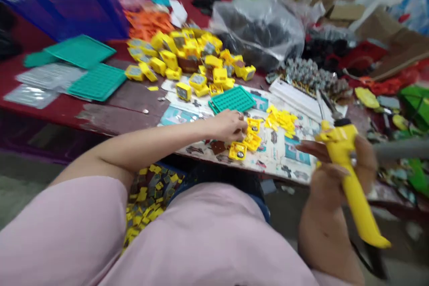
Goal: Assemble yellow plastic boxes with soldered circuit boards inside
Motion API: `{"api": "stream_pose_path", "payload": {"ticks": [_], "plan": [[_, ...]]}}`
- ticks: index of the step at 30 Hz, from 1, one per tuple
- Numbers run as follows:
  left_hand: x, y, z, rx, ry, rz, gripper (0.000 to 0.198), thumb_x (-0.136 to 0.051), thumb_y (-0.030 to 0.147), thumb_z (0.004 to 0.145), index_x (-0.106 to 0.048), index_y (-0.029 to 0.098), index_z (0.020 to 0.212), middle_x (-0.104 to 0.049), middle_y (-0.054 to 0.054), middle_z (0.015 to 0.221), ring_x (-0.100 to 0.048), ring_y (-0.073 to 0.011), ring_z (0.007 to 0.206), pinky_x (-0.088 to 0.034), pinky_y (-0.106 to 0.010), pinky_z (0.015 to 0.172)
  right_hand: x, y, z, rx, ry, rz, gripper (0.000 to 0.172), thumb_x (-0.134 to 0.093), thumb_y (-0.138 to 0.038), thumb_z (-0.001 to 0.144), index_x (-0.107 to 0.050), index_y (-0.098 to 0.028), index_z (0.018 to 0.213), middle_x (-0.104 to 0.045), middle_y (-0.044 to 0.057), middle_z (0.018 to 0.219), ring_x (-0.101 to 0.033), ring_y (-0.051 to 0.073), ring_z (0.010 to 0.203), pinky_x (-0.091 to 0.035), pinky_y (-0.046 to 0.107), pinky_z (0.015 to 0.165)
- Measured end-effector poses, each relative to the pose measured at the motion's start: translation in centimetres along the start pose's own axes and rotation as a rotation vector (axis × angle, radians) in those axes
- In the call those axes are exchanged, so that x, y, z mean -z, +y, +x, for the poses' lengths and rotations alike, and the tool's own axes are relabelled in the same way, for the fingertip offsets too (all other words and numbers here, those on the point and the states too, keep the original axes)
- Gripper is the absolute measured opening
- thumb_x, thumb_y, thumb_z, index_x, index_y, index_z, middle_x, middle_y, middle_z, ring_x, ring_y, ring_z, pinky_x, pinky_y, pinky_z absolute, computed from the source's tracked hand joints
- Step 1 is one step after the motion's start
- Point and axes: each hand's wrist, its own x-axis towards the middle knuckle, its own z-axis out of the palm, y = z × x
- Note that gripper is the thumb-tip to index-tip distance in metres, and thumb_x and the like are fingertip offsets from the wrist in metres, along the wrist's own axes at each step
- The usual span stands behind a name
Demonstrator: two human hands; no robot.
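Note:
My left hand (229,126) reaches over the table with its fingers bent and closed at the edge of a small yellow plastic case (254,126). More open yellow cases (237,151) with round metal parts inside lie beside it, near a brown piece (217,146). Behind the hand is a green ribbed tray (233,99). On the right, raised near the table edge, my right hand (330,178) grips a yellow pistol-grip tool (353,192); its exact kind is blurred. A heap of small yellow pieces (281,120) lies between the hands.
Yellow boxes (191,49) are piled at the back, beside orange pieces (149,23) and a blue crate (67,4). Green trays (97,82) lie left. Clustered grey parts (311,76) and a clear plastic bag (258,27) stand behind. Below the table are many yellow pieces (147,208).

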Motion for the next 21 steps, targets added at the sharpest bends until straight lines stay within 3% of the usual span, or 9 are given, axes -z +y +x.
{"api": "stream_pose_path", "payload": {"ticks": [2, 4, 7, 10, 12, 17, 21], "plan": [[-0.3, -0.4, 0.1, 0.008, -0.046, 0.087, 0.021, -0.060, 0.028, 0.087, -0.075, 0.017, 0.096, -0.071, -0.013, 0.102, -0.063, -0.0262, 0.100, -0.043, -0.034, 0.084, -0.2, 0.5, -1.6, 0.012, -0.052, -0.048, 0.039, -0.059, -0.051, 0.094, -0.069, -0.016, 0.108, -0.072, -0.001, 0.077, -0.072, 0.013, 0.071, -0.063, 0.029, 0.075], [-0.4, -0.9, 0.1, -0.005, -0.053, 0.101, 0.023, -0.056, 0.030, 0.088, -0.076, 0.019, 0.093, -0.071, -0.010, 0.101, -0.063, -0.0247, 0.098, -0.041, -0.034, 0.084, -0.7, 1.0, -2.5, 0.104, -0.132, -0.064, 0.028, -0.061, -0.043, 0.094, -0.071, -0.019, 0.102, -0.072, -0.004, 0.067, -0.072, 0.012, 0.062, -0.063, 0.025, 0.071], [-0.4, -1.3, -0.2, -0.043, -0.030, 0.028, 0.026, -0.052, 0.031, 0.090, -0.076, 0.022, 0.091, -0.073, -0.006, 0.101, -0.063, -0.0215, 0.095, -0.041, -0.034, 0.086, -2.2, 1.8, -2.6, 0.231, -0.260, -0.091, 0.016, -0.066, -0.031, 0.092, -0.066, -0.022, 0.104, -0.078, 0.002, 0.094, -0.077, 0.017, 0.083, -0.064, 0.030, 0.079], [-0.5, -1.1, -0.5, -0.025, 0.009, -0.017, 0.026, -0.051, 0.033, 0.089, -0.075, 0.021, 0.088, -0.073, -0.005, 0.095, -0.062, -0.0213, 0.093, -0.042, -0.035, 0.088, -3.6, 2.4, -2.5, 0.205, -0.396, -0.125, 0.032, -0.073, -0.039, 0.086, -0.060, -0.023, 0.111, -0.074, 0.007, 0.117, -0.073, 0.022, 0.106, -0.062, 0.037, 0.092], [-0.6, -0.8, -0.6, 0.020, 0.036, -0.030, 0.026, -0.051, 0.034, 0.088, -0.073, 0.020, 0.087, -0.072, -0.005, 0.089, -0.062, -0.0223, 0.093, -0.042, -0.038, 0.091, -4.1, 2.5, -2.6, 0.178, -0.458, -0.119, 0.038, -0.073, -0.042, 0.085, -0.056, -0.024, 0.113, -0.071, 0.009, 0.124, -0.071, 0.023, 0.112, -0.061, 0.039, 0.093], [-0.6, -0.4, -0.5, 0.047, 0.025, -0.074, 0.023, -0.052, 0.031, 0.086, -0.071, 0.020, 0.093, -0.070, -0.005, 0.085, -0.061, -0.0232, 0.092, -0.039, -0.043, 0.097, -4.1, 2.6, -2.8, 0.186, -0.499, -0.123, 0.032, -0.068, -0.035, 0.090, -0.053, -0.024, 0.115, -0.072, 0.007, 0.121, -0.071, 0.021, 0.108, -0.062, 0.035, 0.089], [0.0, -0.9, -0.2, -0.059, -0.096, -0.142, 0.024, -0.052, 0.026, 0.082, -0.073, 0.024, 0.095, -0.071, -0.001, 0.085, -0.061, -0.0214, 0.094, -0.033, -0.045, 0.105, -3.6, 2.7, -2.4, 0.169, -0.569, -0.130, 0.031, -0.066, -0.040, 0.091, -0.053, -0.025, 0.115, -0.071, 0.006, 0.122, -0.071, 0.021, 0.109, -0.060, 0.037, 0.094]]}}
